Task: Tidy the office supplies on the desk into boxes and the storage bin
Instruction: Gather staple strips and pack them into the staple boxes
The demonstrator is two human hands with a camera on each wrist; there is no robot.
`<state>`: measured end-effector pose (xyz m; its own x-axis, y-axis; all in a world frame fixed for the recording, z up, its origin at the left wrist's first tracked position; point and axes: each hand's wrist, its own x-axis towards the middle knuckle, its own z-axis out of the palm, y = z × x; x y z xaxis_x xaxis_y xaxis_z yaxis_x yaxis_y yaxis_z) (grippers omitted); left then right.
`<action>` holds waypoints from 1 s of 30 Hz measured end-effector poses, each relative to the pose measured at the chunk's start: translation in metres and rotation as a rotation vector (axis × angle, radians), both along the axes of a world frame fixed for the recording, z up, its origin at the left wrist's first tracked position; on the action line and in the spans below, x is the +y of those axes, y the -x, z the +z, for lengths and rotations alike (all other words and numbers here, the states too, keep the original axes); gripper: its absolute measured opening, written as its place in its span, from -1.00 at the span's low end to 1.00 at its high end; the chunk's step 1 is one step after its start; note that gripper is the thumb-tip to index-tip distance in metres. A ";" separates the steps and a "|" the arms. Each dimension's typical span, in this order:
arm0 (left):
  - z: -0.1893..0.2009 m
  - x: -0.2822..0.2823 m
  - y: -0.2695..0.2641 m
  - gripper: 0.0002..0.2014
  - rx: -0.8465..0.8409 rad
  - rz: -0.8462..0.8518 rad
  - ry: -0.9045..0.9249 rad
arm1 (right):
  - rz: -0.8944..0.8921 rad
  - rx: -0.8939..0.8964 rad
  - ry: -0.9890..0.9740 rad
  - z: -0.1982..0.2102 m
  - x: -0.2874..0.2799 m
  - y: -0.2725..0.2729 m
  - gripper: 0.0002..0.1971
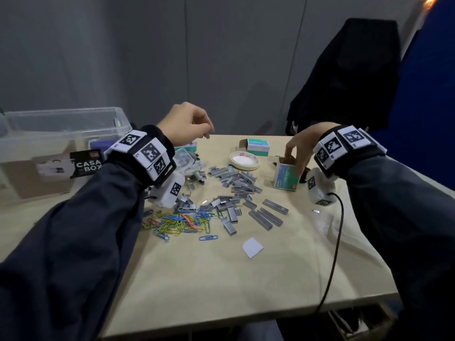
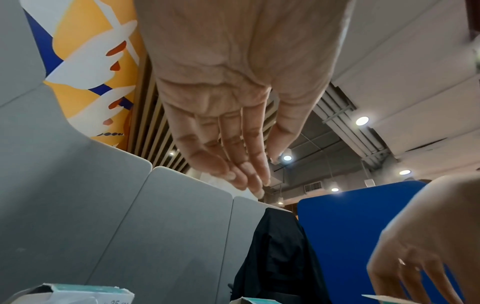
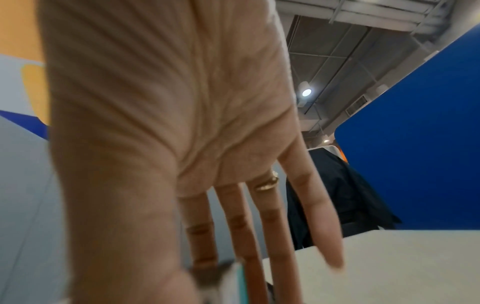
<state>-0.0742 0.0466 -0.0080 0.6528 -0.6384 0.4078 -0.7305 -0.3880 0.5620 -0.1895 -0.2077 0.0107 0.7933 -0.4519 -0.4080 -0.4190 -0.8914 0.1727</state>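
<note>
A: Which step is in hand?

B: By my reading, packing the loose staples back into their box. The right hand [image 1: 301, 146] holds the open staple box [image 1: 286, 177] upright on the desk [image 1: 246, 279], thumb on one side and fingers [image 1: 299, 168] down the other, curled round its top edge. The flap is open and the mouth faces up.

A: And the left hand?

B: The left hand [image 1: 187, 123] hangs in the air above and to the left of the box, fingers loosely bent. In the wrist view the thumb tip seems to touch something small and shiny; whether it pinches a staple I cannot tell.

A: Where is the rest?

B: The staple strips [image 1: 236, 190] lie scattered left of the box, some toward the near edge. The coloured paper clips [image 1: 179, 222] lie further left of it and nearer. A tape roll [image 1: 245, 160] sits just left of the box, a second staple box [image 1: 257, 146] behind it, and the clear storage bin [image 1: 61, 143] far left.

A: Which way do the strips point?

B: Every way. The full ones nearest the box lie flat, long axes slanting away to the left.

A: Next move?

B: Likely pinching a strip by its ends, turning it to match the mouth, and sliding it in while the right hand steadies the box.
</note>
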 end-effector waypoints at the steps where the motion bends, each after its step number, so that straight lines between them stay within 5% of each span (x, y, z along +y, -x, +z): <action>1: 0.000 0.003 -0.001 -0.81 0.014 0.000 -0.002 | -0.013 -0.002 -0.018 -0.004 -0.003 0.000 -0.43; 11: -0.009 0.030 -0.001 -0.89 0.137 -0.051 0.031 | -0.031 -0.294 -0.141 -0.011 -0.004 -0.003 -0.66; 18: -0.016 0.035 0.016 -0.76 0.115 -0.127 -0.059 | 0.243 -0.589 -0.140 -0.010 0.046 -0.016 -0.71; 24: -0.027 0.042 0.015 -0.49 -0.003 -0.109 -0.211 | 0.455 -0.589 -0.182 -0.035 0.098 -0.025 -0.67; 30: -0.029 0.043 0.013 -0.44 -0.004 -0.141 -0.341 | 0.533 -0.502 -0.185 -0.039 0.112 -0.029 -0.66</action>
<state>-0.0868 0.0899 -0.0369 0.5477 -0.8216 0.1581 -0.7920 -0.4483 0.4145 -0.1606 -0.0957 -0.0287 0.9959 0.0862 0.0284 0.0886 -0.9912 -0.0979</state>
